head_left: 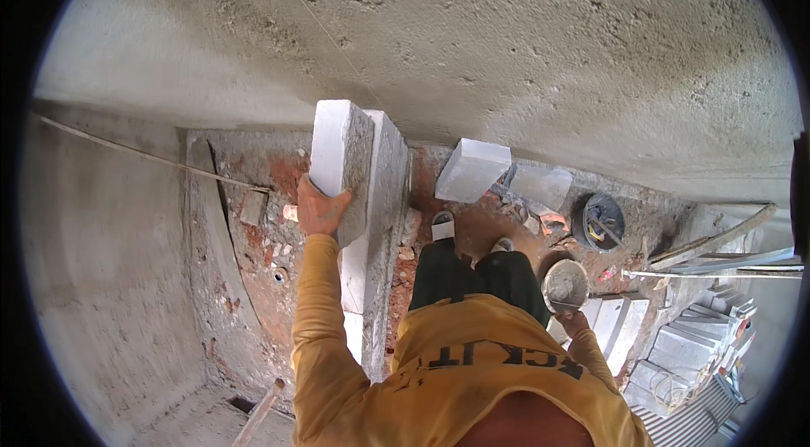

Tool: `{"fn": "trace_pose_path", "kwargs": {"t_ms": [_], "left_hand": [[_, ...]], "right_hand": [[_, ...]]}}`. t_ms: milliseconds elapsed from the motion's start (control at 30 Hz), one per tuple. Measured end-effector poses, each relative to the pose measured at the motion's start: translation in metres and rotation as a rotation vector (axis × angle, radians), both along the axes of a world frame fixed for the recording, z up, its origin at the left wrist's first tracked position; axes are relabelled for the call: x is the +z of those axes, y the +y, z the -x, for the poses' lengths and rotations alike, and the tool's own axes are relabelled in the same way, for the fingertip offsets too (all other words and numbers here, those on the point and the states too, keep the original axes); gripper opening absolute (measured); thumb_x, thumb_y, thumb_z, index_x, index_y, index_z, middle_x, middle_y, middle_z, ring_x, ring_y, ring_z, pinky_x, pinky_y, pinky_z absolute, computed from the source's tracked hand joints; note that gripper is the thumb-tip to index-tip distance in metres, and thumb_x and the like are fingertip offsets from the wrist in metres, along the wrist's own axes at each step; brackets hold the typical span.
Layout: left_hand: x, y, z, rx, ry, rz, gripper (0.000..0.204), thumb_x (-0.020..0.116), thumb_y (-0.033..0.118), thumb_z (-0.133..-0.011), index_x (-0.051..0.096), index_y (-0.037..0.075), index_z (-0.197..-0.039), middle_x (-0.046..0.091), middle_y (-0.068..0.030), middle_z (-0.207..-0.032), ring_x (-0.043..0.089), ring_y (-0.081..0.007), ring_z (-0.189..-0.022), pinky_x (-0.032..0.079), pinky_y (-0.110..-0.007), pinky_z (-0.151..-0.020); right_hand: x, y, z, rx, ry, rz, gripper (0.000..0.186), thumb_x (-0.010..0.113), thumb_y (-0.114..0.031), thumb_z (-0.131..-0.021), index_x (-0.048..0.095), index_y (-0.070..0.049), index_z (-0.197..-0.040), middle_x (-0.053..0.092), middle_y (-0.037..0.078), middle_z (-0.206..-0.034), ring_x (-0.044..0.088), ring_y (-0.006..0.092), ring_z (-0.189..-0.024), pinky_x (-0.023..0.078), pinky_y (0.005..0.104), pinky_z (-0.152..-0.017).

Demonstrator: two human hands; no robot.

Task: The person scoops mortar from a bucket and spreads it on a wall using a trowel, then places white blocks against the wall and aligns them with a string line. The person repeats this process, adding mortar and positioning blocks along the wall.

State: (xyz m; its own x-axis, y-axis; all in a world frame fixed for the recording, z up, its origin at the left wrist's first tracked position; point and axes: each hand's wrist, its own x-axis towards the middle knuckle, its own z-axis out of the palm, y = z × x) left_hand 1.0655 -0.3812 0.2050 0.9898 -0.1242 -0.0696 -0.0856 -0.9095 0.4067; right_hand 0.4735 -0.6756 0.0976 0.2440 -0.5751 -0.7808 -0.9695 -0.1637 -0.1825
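Note:
My left hand (322,206) is closed on the near end of a white lightweight block (340,162), thumb on the right face and fingers over the left side. That block stands on a low row of similar white blocks (381,194), whose top is smeared with grey mortar. At my right side, my right hand (575,322) grips the near rim of a round bowl (565,282). Something grey lies inside the bowl, probably mortar. Part of the right hand's fingers is hidden under the rim.
A rough plastered wall (523,42) rises ahead. Loose white blocks (473,170) and a black bucket (597,222) with tools sit right of my feet. Rubble covers the reddish floor on the left. Planks (713,236) and stacked blocks (685,350) stand far right.

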Motion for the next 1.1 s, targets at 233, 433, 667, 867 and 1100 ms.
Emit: {"fn": "trace_pose_path", "kwargs": {"t_ms": [233, 433, 667, 867, 1100], "left_hand": [[-0.033, -0.014, -0.040, -0.032, -0.067, 0.039, 0.083, 0.076, 0.037, -0.053, 0.046, -0.001, -0.120, 0.056, -0.0209, -0.109, 0.055, -0.0368, -0.102, 0.047, -0.044, -0.086], [-0.018, -0.027, -0.036, -0.007, -0.001, 0.045, 0.078, 0.077, 0.038, -0.053, 0.048, 0.000, -0.114, 0.057, -0.0196, -0.104, 0.058, -0.0369, -0.096, 0.048, -0.045, -0.082], [-0.011, -0.036, -0.032, -0.036, -0.021, 0.018, 0.078, 0.077, 0.038, -0.054, 0.047, -0.001, -0.114, 0.057, -0.0194, -0.104, 0.057, -0.0361, -0.097, 0.048, -0.044, -0.082], [-0.011, -0.037, -0.030, -0.009, -0.001, -0.013, 0.079, 0.077, 0.040, -0.054, 0.046, -0.001, -0.115, 0.057, -0.0189, -0.105, 0.057, -0.0358, -0.100, 0.048, -0.043, -0.084], [-0.019, -0.038, -0.031, 0.002, -0.017, -0.029, 0.071, 0.076, 0.041, -0.055, 0.048, 0.000, -0.107, 0.057, -0.0196, -0.104, 0.057, -0.0363, -0.099, 0.049, -0.046, -0.082]], "right_hand": [[0.020, -0.027, -0.074, -0.081, -0.182, 0.042, 0.064, 0.067, -0.043, -0.077, 0.056, 0.004, -0.119, 0.062, 0.025, -0.108, 0.059, 0.0342, -0.107, 0.045, 0.0374, -0.091], [0.019, -0.023, -0.097, -0.167, -0.260, 0.083, 0.047, 0.071, -0.028, -0.078, 0.060, 0.006, -0.109, 0.066, 0.022, -0.100, 0.063, 0.0270, -0.096, 0.048, 0.0342, -0.084], [0.011, -0.018, -0.097, -0.090, -0.173, 0.075, 0.054, 0.071, -0.034, -0.077, 0.059, 0.004, -0.114, 0.064, 0.023, -0.105, 0.062, 0.0307, -0.101, 0.047, 0.0358, -0.087], [0.000, -0.018, -0.092, -0.048, -0.143, 0.095, 0.056, 0.068, -0.041, -0.078, 0.059, 0.000, -0.116, 0.064, 0.024, -0.104, 0.061, 0.0345, -0.102, 0.047, 0.0376, -0.087], [-0.029, -0.026, -0.082, -0.054, -0.156, 0.060, 0.058, 0.070, -0.043, -0.077, 0.060, 0.001, -0.114, 0.064, 0.025, -0.105, 0.061, 0.0346, -0.102, 0.047, 0.0379, -0.087]]}}
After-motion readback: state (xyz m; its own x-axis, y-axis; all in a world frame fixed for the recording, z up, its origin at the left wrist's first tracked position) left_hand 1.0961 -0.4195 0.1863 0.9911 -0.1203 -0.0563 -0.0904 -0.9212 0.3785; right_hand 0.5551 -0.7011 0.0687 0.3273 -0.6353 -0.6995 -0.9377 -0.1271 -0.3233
